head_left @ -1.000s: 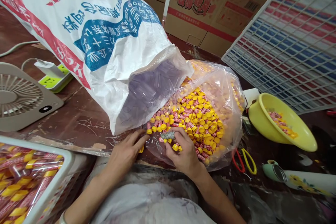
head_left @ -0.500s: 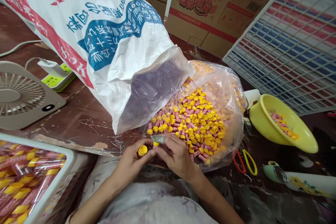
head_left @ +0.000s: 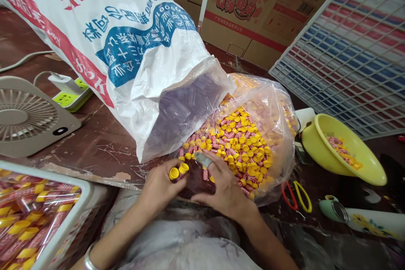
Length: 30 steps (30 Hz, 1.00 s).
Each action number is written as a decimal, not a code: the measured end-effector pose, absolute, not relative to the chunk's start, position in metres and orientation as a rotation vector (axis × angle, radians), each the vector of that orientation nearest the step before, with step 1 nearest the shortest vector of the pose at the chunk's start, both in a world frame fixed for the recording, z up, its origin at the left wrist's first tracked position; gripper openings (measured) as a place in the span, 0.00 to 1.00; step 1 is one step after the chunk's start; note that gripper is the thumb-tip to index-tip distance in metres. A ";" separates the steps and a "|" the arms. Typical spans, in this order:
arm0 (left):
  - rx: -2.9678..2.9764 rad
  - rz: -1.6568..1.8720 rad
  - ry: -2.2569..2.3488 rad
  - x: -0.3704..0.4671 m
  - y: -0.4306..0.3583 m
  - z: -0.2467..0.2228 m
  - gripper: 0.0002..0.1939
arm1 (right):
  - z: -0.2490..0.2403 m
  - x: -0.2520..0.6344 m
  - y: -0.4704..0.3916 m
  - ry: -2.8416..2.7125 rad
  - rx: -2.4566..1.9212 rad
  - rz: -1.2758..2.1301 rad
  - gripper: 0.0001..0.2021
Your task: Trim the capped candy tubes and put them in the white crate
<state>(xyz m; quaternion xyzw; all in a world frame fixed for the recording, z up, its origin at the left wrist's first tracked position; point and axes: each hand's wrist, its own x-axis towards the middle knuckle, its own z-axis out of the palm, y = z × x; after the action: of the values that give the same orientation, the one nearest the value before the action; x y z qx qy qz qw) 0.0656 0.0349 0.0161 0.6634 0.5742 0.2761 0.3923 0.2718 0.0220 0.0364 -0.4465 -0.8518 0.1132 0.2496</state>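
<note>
My left hand (head_left: 164, 181) is closed around two yellow caps (head_left: 179, 171), held side by side with their round ends up; what lies below them is hidden in my fingers. My right hand (head_left: 223, 185), a grey wrapping on one finger, reaches over the near edge of a pile of small yellow-capped pieces with red-and-white wrappers (head_left: 243, 139). Its thumb is spread from the fingers, and nothing shows in its grasp. One wrapped piece (head_left: 205, 174) lies under it. The pile spills from a clear plastic bag (head_left: 278, 135). Beside it, a white woven sack (head_left: 177, 59) gapes open on clear plastic tubes (head_left: 180, 105).
A white basket (head_left: 85, 194) of filled yellow-capped tubes stands at lower left, below a fan (head_left: 28, 118) and a power strip (head_left: 74, 95). On the right are a yellow bowl (head_left: 341, 147), scissors (head_left: 297, 197), a flowered bottle (head_left: 363, 219) and a white wire rack (head_left: 341, 50). Cardboard boxes (head_left: 253, 17) stand behind.
My right hand has parted from my left, moved right and opened over the pile's edge. The second yellow cap now sits beside the first in my left hand.
</note>
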 end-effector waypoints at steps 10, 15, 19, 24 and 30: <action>2.411 -0.049 1.836 0.070 0.047 0.023 0.28 | 0.016 0.276 0.014 -2.556 -1.587 0.159 0.07; 2.512 0.074 1.631 0.058 0.050 0.021 0.21 | 0.007 0.264 0.022 -2.409 -1.772 0.053 0.07; 2.599 0.065 1.479 0.056 0.053 0.022 0.20 | 0.006 0.264 0.025 -2.429 -1.653 0.148 0.05; 2.607 0.148 1.458 0.054 0.057 0.014 0.15 | 0.016 0.272 0.022 -2.032 -1.449 0.437 0.06; 2.147 0.659 1.233 0.049 0.046 0.013 0.12 | 0.024 0.262 0.014 -1.564 -1.316 0.635 0.09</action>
<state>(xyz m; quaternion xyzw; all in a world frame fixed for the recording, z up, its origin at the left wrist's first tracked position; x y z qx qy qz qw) 0.0494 0.0460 0.0129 0.8030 0.4613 0.2466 0.2856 0.2617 0.0145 0.0237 -0.5395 -0.6410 0.2602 0.4799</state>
